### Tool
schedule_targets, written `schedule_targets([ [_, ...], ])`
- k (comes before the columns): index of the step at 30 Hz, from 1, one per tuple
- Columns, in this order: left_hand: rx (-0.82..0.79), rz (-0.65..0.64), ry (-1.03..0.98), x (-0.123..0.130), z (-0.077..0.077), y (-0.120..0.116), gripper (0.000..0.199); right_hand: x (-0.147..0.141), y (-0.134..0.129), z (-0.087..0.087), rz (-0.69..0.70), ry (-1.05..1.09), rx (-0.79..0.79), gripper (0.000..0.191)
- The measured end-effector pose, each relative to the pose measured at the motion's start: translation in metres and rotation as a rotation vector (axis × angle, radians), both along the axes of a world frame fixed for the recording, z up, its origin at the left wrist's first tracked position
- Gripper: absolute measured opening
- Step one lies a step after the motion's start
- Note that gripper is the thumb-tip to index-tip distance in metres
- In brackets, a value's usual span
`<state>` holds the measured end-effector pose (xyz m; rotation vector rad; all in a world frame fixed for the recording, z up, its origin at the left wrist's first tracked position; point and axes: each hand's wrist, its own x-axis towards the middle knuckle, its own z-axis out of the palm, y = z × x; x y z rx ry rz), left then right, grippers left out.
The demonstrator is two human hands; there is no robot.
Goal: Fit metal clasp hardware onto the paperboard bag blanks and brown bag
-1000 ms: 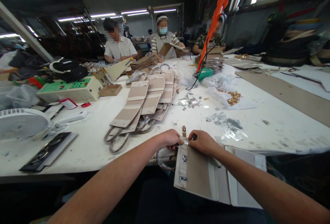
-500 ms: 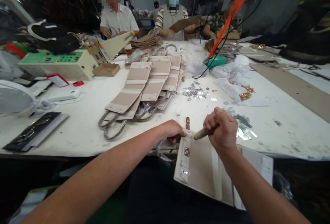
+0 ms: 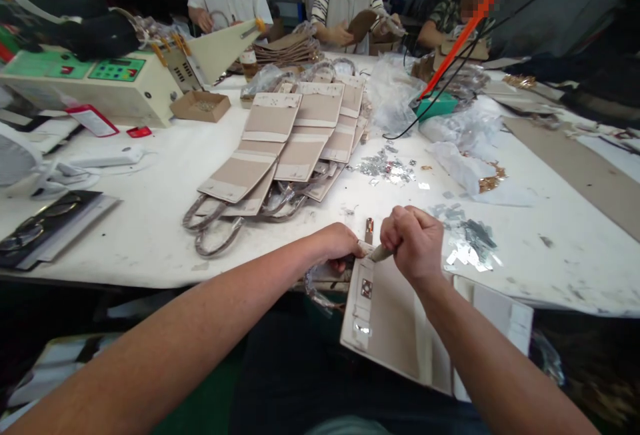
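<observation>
A beige bag panel [image 3: 393, 318] lies tilted over the table's front edge, with a plastic-wrapped handle [image 3: 320, 298] at its left. My left hand [image 3: 343, 243] pinches the panel's upper left edge. My right hand [image 3: 416, 245] is closed in a fist around a short, thick grey-brown tool [image 3: 381, 253]. Its tip is at the panel's pale edge strip, close to my left fingers. On that strip sit a square metal plate [image 3: 367, 288] and a shiny piece [image 3: 361, 330] lower down. Just beyond the panel's top edge a narrow strap with metal [image 3: 369, 229] sticks out.
Several similar panels with wrapped handles [image 3: 270, 155] are piled left of centre. Loose silver plates [image 3: 477, 241] and small metal pieces [image 3: 385, 167] lie on the white table [image 3: 165, 221]. A machine [image 3: 125, 91] stands at the left. An orange strap [image 3: 470, 28] hangs down; co-workers sit opposite.
My right hand has moved left, bringing the tool's tip nearer my left fingers. My left hand still grips the panel. The view has tipped downward.
</observation>
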<state>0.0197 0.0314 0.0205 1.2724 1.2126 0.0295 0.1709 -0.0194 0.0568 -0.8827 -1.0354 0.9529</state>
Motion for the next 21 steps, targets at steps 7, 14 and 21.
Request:
schedule_targets([
  [7,0.011,0.0,-0.03,0.0,-0.007,-0.001,0.028,-0.005,0.001,0.0,0.019,-0.053,0.009,0.048],
  [14,0.024,-0.001,-0.052,-0.002,-0.007,-0.003,0.03,-0.012,0.007,0.002,0.1,-0.168,0.001,0.05],
  [21,0.024,0.006,-0.055,-0.002,-0.008,-0.005,0.029,-0.014,0.013,0.003,0.111,-0.243,-0.073,0.047],
])
